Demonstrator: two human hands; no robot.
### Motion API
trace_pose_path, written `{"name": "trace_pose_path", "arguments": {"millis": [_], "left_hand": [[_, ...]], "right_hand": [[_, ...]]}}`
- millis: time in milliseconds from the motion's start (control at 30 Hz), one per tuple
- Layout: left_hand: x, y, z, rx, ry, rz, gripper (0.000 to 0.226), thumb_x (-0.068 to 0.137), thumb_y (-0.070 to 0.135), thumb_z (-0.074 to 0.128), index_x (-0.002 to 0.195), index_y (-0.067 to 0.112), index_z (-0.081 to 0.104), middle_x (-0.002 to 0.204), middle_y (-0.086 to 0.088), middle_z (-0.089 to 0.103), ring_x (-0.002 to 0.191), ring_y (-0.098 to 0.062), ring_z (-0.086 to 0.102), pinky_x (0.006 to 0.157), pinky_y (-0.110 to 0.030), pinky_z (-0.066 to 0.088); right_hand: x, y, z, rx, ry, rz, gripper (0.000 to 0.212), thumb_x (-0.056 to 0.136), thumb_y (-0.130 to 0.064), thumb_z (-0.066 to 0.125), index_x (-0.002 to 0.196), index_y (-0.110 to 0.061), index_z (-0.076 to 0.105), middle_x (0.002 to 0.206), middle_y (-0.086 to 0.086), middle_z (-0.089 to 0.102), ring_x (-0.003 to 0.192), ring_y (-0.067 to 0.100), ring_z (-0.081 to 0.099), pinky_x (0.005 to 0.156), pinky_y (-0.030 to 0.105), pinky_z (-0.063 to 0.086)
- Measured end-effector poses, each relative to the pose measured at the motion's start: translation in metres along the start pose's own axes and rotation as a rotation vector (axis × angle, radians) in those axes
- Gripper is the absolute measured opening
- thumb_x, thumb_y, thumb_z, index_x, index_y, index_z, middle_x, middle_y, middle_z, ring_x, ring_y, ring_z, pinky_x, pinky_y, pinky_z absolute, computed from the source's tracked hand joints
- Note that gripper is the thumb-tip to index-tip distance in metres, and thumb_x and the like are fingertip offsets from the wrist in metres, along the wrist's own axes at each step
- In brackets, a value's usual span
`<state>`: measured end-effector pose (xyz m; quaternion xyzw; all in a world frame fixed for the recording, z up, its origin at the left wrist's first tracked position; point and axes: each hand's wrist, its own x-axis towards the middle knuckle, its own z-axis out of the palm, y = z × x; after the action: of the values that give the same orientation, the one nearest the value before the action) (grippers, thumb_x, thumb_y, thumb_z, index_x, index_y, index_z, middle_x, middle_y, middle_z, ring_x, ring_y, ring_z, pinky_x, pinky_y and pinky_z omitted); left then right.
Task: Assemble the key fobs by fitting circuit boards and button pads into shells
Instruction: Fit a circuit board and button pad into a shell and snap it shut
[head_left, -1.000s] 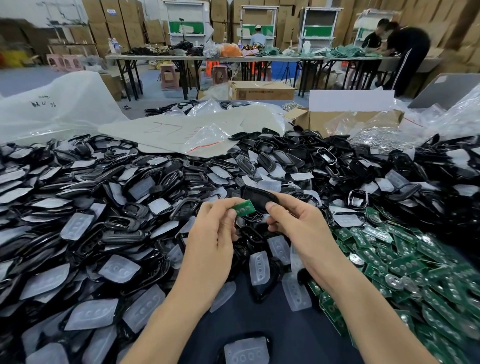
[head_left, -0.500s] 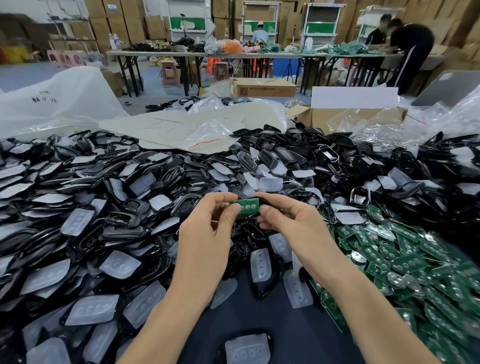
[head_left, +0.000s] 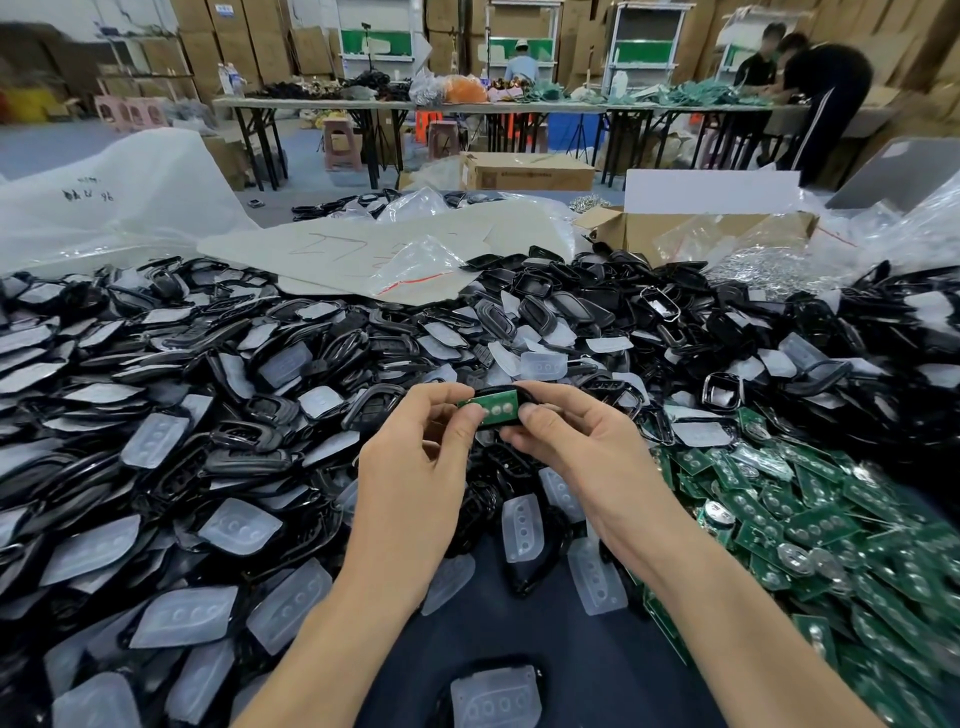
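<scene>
Black shell (head_left: 497, 391) mostly behind green board (head_left: 492, 409)

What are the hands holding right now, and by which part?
A black plastic key-fob shell with a green rectangular circuit board lying on it. The left hand pinches the board's left end, the right hand the shell's right end.

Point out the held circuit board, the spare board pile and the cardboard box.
circuit board (head_left: 493, 408), head view, green face.
spare board pile (head_left: 831, 530), head view, heap's middle.
cardboard box (head_left: 623, 234), head view, front wall.
</scene>
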<state>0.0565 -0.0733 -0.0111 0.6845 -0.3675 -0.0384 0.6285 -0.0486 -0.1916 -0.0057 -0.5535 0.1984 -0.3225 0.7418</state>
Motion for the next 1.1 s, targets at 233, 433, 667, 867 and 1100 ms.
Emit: {"name": "trace_pose_path", "arguments": {"millis": [233,433,667,867,1100], "left_hand": [[0.0007,-0.0002,0.0006,0.028,0.001,0.014,0.014,0.098,0.028,0.064,0.097,0.041,0.063,0.094,0.024,0.067,0.083,-0.002,0.064,0.07,-0.011,0.047],[0.0016,-0.0021,0.0006,-0.014,0.005,-0.007,0.012,0.098,0.027,0.064,0.099,0.039,0.065,0.093,0.021,0.068,0.082,-0.006,0.065,0.072,-0.022,0.053],[0.0028,-0.0057,-0.0005,-0.026,0.02,-0.047,0.01,0.097,0.031,0.065,0.101,0.039,0.062,0.096,0.024,0.066,0.085,-0.004,0.066,0.072,-0.019,0.053],[0.0034,-0.0066,0.0002,-0.016,0.017,-0.061,0.009,0.096,0.03,0.066,0.101,0.037,0.062,0.091,0.017,0.069,0.085,-0.002,0.066,0.067,-0.011,0.049],[0.0014,-0.004,-0.0001,0.019,0.011,-0.057,0.012,0.095,0.028,0.068,0.098,0.037,0.062,0.089,0.016,0.069,0.086,0.004,0.064,0.067,-0.005,0.045]], "right_hand": [[0.0021,0.0004,-0.0002,0.063,0.009,0.027,0.023,0.095,0.001,0.065,0.098,-0.017,0.08,0.094,0.01,0.076,0.088,0.025,0.077,0.079,0.021,0.059],[0.0,-0.0002,-0.0006,0.036,-0.004,0.028,0.02,0.096,0.0,0.064,0.106,-0.013,0.074,0.09,0.006,0.077,0.09,0.025,0.077,0.08,0.021,0.059],[-0.0023,-0.0019,0.0005,-0.005,-0.035,0.029,0.021,0.095,0.001,0.065,0.107,-0.014,0.073,0.085,-0.001,0.076,0.091,0.024,0.077,0.081,0.021,0.058],[-0.004,-0.0034,0.0022,-0.12,-0.041,-0.008,0.022,0.095,0.001,0.065,0.109,-0.014,0.072,0.102,0.006,0.077,0.094,0.022,0.077,0.081,0.021,0.058],[-0.0073,-0.0071,0.0028,-0.339,-0.043,-0.067,0.019,0.091,-0.009,0.074,0.106,-0.018,0.068,0.097,-0.002,0.078,0.085,0.014,0.076,0.081,0.021,0.058]]}}
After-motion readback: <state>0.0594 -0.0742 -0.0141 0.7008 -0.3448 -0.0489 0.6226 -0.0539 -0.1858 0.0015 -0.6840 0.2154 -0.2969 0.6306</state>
